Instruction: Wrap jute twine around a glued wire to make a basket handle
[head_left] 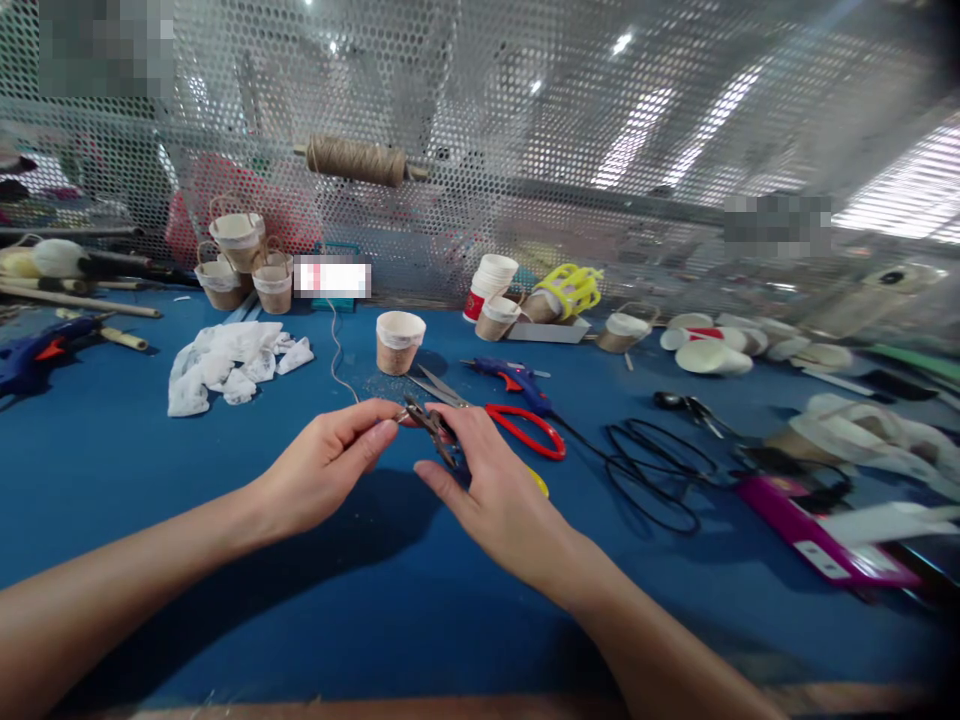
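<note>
My left hand is closed in a pinch, thumb against forefinger, on the end of a thin pale cord that trails back across the table. In my right hand is a pair of pliers with dark metal jaws; their blue and yellow handles are partly hidden by the palm. The jaws meet the cord's end right at my left fingertips. Just beyond stands a brown paper cup with a white lining folded over its rim. Scissors with red handles lie open beside my right hand.
Behind the scissors lies a blue glue gun, its black cable looped to the right. White crumpled cloth is at left. Lined cups with twine handles stand at back left, below a twine spool on the mesh wall.
</note>
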